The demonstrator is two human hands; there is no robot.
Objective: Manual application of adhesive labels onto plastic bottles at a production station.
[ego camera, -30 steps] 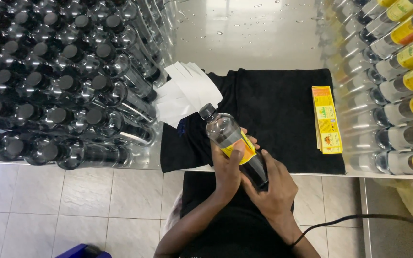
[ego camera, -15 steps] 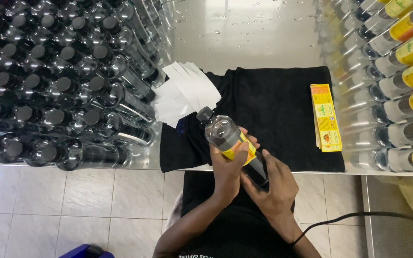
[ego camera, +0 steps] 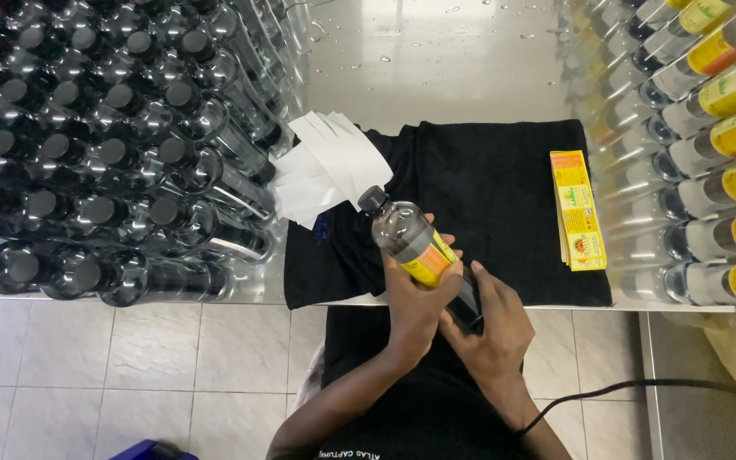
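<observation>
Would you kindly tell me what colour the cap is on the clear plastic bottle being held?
Black, on the clear plastic bottle's cap; the head view shows it.

A small bottling workshop: a wet steel tabletop carries a black cloth. Left of the cloth lie stacked unlabelled bottles, right of it labelled bottles, and on it a label stack.

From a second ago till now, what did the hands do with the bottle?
The left hand slid along the yellow label, so more of the label shows on the bottle, which turned a little. The right hand stayed clasped round the bottle's lower end. Both hands kept hold. The black cloth, white backing strips, label stack and bottle rows on both sides stayed put.
</observation>
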